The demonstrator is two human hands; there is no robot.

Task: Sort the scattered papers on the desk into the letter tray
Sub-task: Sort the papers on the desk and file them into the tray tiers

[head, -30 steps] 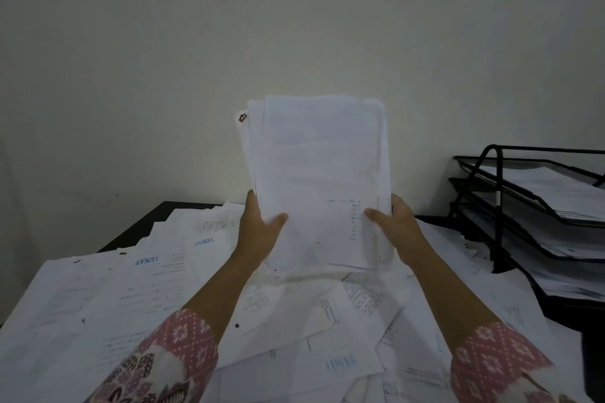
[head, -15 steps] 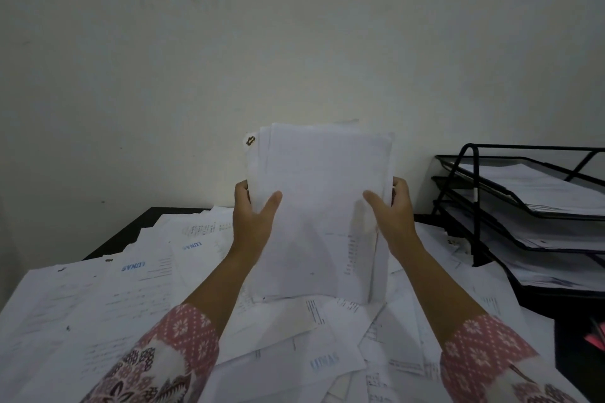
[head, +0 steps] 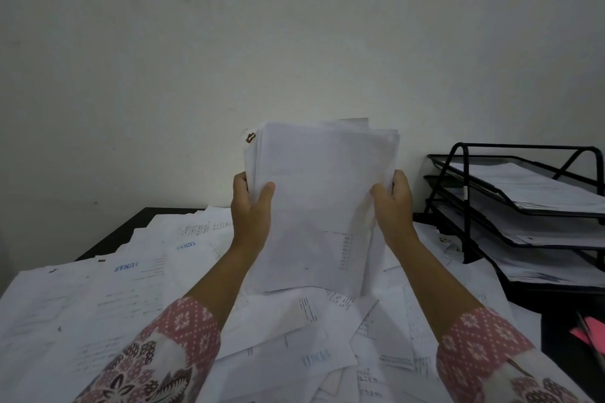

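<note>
A stack of white papers [head: 319, 206] stands upright on its lower edge on the paper-covered desk, centre of view. My left hand [head: 250, 206] grips its left edge, thumb in front. My right hand [head: 394, 206] grips the right edge the same way. A dark clip [head: 250, 137] shows at the stack's top left corner. Loose printed sheets [head: 98, 298] lie scattered over the desk around my arms. The black wire letter tray [head: 465, 167] with three tiers stands at the right, each tier holding papers.
The dark desk [head: 131, 226] shows bare at its far left corner. A plain wall rises right behind the desk. Pink paper and a pen [head: 589, 334] lie at the right edge near the tray.
The stack dropped from a raised position until its lower edge met the desk, and both hands slid up its sides. The view shifted slightly to the right.
</note>
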